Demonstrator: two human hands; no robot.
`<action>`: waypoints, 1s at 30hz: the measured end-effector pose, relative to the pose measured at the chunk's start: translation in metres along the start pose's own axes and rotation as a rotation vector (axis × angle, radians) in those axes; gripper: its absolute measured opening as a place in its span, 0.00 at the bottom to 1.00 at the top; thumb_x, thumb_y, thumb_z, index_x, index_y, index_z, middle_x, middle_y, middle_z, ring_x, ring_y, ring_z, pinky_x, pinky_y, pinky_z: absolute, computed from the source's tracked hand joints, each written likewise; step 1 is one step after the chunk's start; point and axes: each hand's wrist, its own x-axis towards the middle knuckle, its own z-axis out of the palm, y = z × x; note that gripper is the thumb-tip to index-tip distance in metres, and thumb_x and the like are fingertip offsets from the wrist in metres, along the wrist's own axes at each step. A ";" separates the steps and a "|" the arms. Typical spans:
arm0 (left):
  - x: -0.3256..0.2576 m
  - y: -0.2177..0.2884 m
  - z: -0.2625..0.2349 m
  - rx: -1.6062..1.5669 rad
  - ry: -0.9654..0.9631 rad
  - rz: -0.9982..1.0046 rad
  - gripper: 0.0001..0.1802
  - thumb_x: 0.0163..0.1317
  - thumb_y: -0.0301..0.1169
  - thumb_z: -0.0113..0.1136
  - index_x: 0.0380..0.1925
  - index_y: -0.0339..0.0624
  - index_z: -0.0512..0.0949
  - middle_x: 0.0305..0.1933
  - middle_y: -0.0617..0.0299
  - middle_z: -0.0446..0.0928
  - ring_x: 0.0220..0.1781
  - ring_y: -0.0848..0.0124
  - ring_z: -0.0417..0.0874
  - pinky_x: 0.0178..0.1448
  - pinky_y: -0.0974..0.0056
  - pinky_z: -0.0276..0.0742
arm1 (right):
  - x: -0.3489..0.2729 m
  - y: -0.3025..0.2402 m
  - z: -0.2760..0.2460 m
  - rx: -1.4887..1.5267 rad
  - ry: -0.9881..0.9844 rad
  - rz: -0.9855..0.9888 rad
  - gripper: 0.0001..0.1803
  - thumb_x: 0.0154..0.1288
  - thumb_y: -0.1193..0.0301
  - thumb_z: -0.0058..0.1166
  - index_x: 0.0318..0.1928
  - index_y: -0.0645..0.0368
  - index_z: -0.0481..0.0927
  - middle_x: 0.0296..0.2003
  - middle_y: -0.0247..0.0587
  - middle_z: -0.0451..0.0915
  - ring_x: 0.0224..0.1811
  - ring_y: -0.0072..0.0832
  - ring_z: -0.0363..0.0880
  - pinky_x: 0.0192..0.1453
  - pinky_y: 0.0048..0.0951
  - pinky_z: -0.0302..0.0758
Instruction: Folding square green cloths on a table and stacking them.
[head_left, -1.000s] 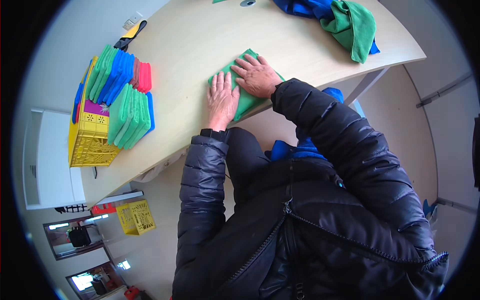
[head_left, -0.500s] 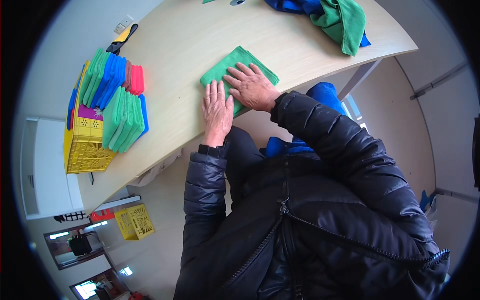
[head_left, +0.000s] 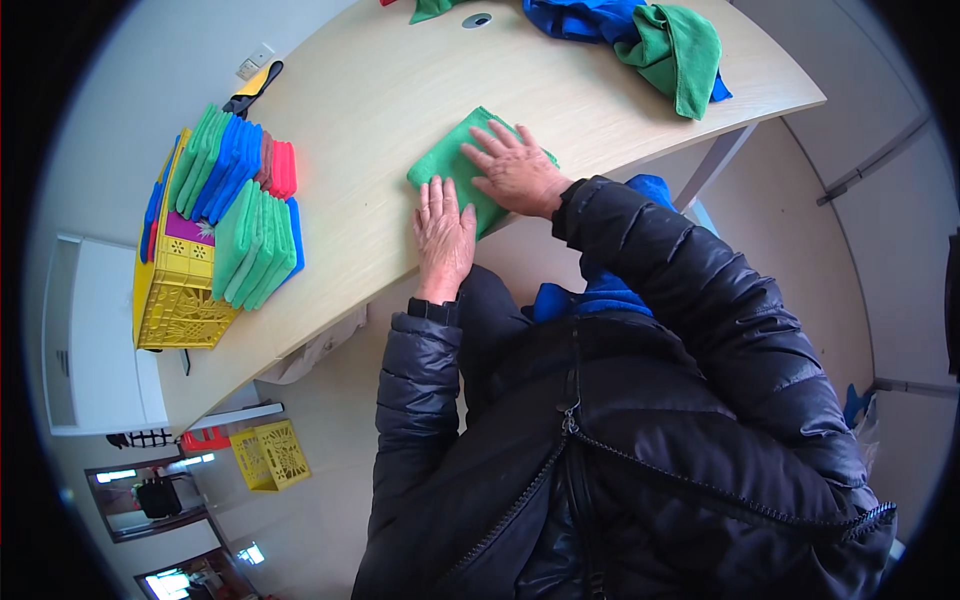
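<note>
A folded green cloth [head_left: 447, 155] lies flat near the front edge of the wooden table [head_left: 350, 200]. Resting on its near left part is my left hand [head_left: 443, 230], fingers stretched out and side by side. My right hand [head_left: 517, 172] lies palm down across the cloth's right side with its fingers spread. Neither hand grips anything. The palms and part of the cloth beneath them are hidden from sight.
To the left, a yellow plastic basket [head_left: 185, 310] stands beside folded green cloths [head_left: 255, 245], blue cloths [head_left: 228, 165] and red cloths [head_left: 283, 168]. A crumpled green cloth [head_left: 685, 60] and blue cloth [head_left: 575, 18] lie at the far right. Another yellow basket [head_left: 270, 455] is below.
Both hands stay flat on the folded cloth, the right one shifted slightly toward its right edge. The whole view has moved a little, showing more of the table's far side.
</note>
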 end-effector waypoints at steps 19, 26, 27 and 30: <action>-0.073 -0.018 -0.024 -0.604 0.260 -0.285 0.13 0.75 0.35 0.55 0.47 0.36 0.79 0.37 0.60 0.83 0.37 0.68 0.83 0.45 0.63 0.81 | 0.002 0.026 0.006 0.162 0.036 0.015 0.32 0.76 0.51 0.43 0.74 0.51 0.63 0.73 0.51 0.61 0.75 0.50 0.60 0.76 0.52 0.58; -0.103 -0.016 -0.022 -1.839 0.013 -0.801 0.20 0.73 0.42 0.60 0.54 0.38 0.77 0.50 0.59 0.82 0.50 0.64 0.84 0.57 0.58 0.80 | -0.009 -0.015 0.016 0.273 0.054 -0.298 0.32 0.75 0.51 0.46 0.71 0.55 0.67 0.70 0.57 0.65 0.71 0.52 0.64 0.74 0.49 0.60; -0.106 -0.016 -0.023 -2.099 0.004 -0.799 0.22 0.71 0.42 0.62 0.57 0.39 0.75 0.54 0.57 0.80 0.54 0.63 0.82 0.61 0.56 0.78 | -0.012 -0.027 0.014 0.281 0.061 -0.321 0.32 0.75 0.51 0.46 0.71 0.55 0.67 0.70 0.57 0.65 0.71 0.52 0.64 0.74 0.49 0.60; -0.123 -0.032 -0.015 -2.328 0.052 -0.764 0.25 0.70 0.40 0.64 0.62 0.40 0.73 0.60 0.56 0.78 0.60 0.62 0.79 0.68 0.54 0.74 | -0.018 -0.060 0.012 0.350 0.012 -0.449 0.32 0.75 0.55 0.48 0.72 0.56 0.65 0.71 0.57 0.63 0.72 0.54 0.63 0.76 0.50 0.59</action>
